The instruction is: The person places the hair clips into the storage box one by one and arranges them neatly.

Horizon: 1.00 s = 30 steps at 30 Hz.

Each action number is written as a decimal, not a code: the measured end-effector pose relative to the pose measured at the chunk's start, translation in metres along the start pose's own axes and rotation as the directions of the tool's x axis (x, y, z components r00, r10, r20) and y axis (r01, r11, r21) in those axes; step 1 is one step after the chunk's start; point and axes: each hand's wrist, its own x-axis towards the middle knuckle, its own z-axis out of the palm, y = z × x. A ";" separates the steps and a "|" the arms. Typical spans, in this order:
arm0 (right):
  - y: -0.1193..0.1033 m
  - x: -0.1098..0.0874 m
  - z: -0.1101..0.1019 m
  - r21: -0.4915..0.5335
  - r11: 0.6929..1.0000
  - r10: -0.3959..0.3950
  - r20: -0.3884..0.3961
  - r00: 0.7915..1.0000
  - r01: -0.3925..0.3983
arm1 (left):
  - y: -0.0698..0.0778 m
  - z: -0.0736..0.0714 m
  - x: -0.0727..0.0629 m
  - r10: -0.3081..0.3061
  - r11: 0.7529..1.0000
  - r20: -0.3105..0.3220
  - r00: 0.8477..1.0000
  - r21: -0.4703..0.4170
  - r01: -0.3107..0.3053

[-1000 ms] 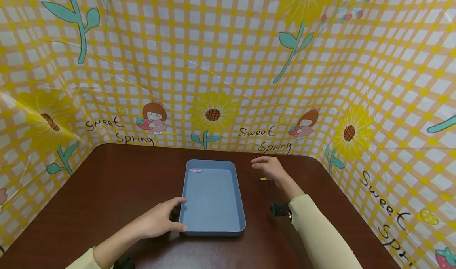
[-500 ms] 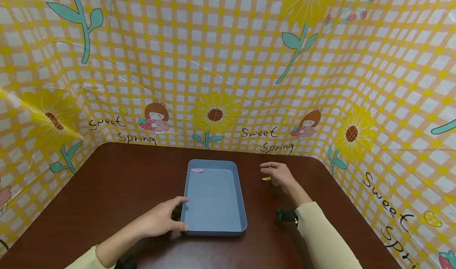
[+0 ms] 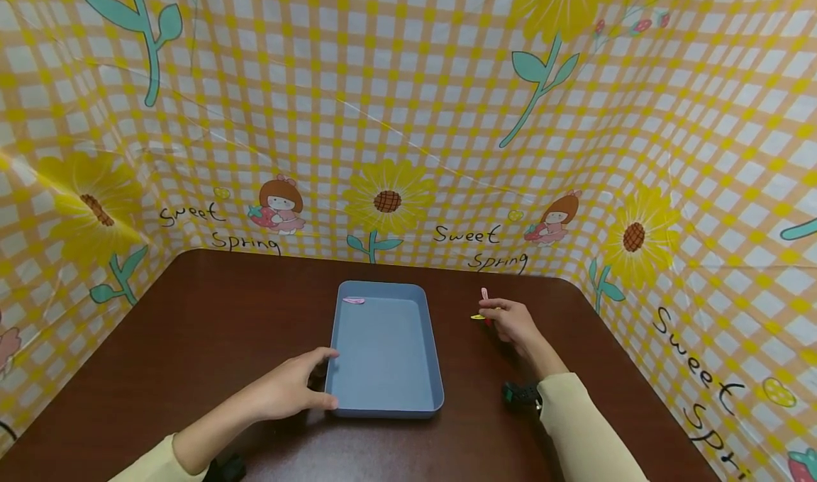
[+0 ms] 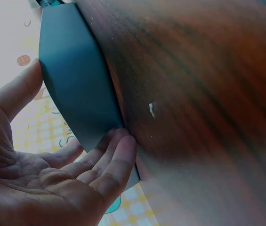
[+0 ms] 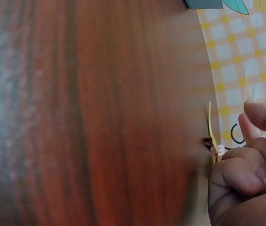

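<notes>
The left arm comes up from the bottom left of the frame, and the left hand (image 3: 287,390) is low, a little left of the middle. It is spread wide, with the thumb and pointing finger apart. Both tips touch the left edge of the blue tray (image 3: 383,376), which sits in the lower middle. In the left wrist view, the other fingers bend a little and rest against the tray's outer side.

The right arm reaches up from the bottom right. The right hand (image 3: 515,322) is right of the tray, well apart from it, with its fingers pointing left. It pinches a small pink clip (image 3: 484,293), which sticks up above the fingertips. A yellow clip (image 3: 477,317) is just beside the fingers. A bit of red shows there too, too small to name. A pinkish clip (image 3: 354,300) lies in the tray's upper left corner.
</notes>
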 end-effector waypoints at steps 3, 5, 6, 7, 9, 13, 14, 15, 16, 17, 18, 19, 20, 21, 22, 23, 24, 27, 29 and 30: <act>0.001 -0.002 0.000 0.006 1.000 0.014 -0.017 1.000 -0.014 | 0.001 -0.001 0.000 0.005 1.000 0.001 1.000 0.004 -0.005; 0.003 -0.003 0.000 0.010 1.000 0.019 -0.031 0.999 -0.018 | 0.001 -0.001 0.000 0.009 1.000 0.001 1.000 0.004 -0.009; 0.003 -0.003 0.000 0.010 1.000 0.017 -0.037 0.999 -0.017 | 0.001 -0.001 0.000 0.012 1.000 0.002 1.000 0.002 -0.012; 0.004 -0.003 0.000 0.009 1.000 0.016 -0.045 0.999 -0.016 | 0.001 -0.001 0.001 0.014 1.000 0.002 1.000 0.001 -0.014; 0.007 -0.003 0.000 0.012 1.000 0.016 -0.062 0.998 -0.015 | 0.001 -0.001 0.001 0.016 1.000 0.001 1.000 -0.001 -0.016; 0.010 -0.001 0.000 0.014 1.000 0.009 -0.089 0.996 -0.008 | 0.001 -0.001 0.000 0.011 1.000 0.000 1.000 0.001 -0.011; 0.011 -0.001 0.000 0.011 1.000 0.005 -0.090 0.996 -0.004 | 0.001 -0.001 0.000 0.009 1.000 -0.001 1.000 0.003 -0.009; 0.012 -0.001 0.000 0.006 1.000 -0.001 -0.092 0.996 0.002 | 0.001 -0.002 -0.001 0.007 1.000 -0.002 1.000 0.004 -0.007; 0.012 0.000 0.001 0.003 1.000 -0.004 -0.095 0.995 0.004 | 0.001 -0.002 -0.001 0.003 1.000 -0.004 1.000 0.005 -0.003; 0.012 0.000 0.002 -0.001 1.000 -0.006 -0.098 0.995 0.006 | 0.001 -0.003 -0.002 -0.001 1.000 -0.007 1.000 0.006 0.001; 0.013 0.001 0.003 -0.006 1.000 -0.012 -0.097 0.995 0.011 | 0.001 -0.003 -0.002 -0.006 1.000 -0.009 1.000 0.006 0.006; 0.013 0.001 0.004 -0.017 1.000 -0.019 -0.094 0.995 0.017 | 0.001 -0.004 -0.002 -0.008 1.000 -0.012 1.000 0.006 0.008; 0.013 0.001 0.004 -0.028 0.999 -0.027 -0.092 0.995 0.025 | 0.001 -0.004 -0.002 -0.009 1.000 -0.012 1.000 0.002 0.009; 0.014 0.001 0.004 -0.035 0.999 -0.026 -0.097 0.995 0.023 | 0.000 -0.003 -0.002 -0.010 1.000 -0.011 1.000 -0.002 0.010; 0.014 0.000 0.004 -0.040 0.999 -0.024 -0.105 0.994 0.020 | 0.000 -0.003 -0.001 -0.008 1.000 -0.008 1.000 -0.004 0.008; 0.015 0.000 0.004 -0.051 0.998 -0.026 -0.110 0.994 0.020 | -0.001 -0.002 -0.001 -0.004 1.000 -0.005 1.000 -0.007 0.004; 0.016 -0.001 0.003 -0.060 0.998 -0.026 -0.116 0.993 0.019 | -0.001 -0.001 0.000 0.000 1.000 -0.001 1.000 -0.009 0.000; 0.018 -0.002 0.001 -0.074 0.997 -0.023 -0.134 0.991 0.013 | -0.003 0.000 0.001 0.009 1.000 0.008 1.000 -0.012 -0.009; 0.017 -0.002 0.002 -0.079 0.996 -0.039 -0.128 0.991 0.029 | -0.003 0.000 0.001 0.007 1.000 0.002 1.000 -0.009 -0.007; 0.017 -0.001 0.003 -0.079 0.996 -0.044 -0.123 0.991 0.035 | -0.003 -0.001 0.001 0.004 1.000 -0.003 1.000 -0.007 -0.004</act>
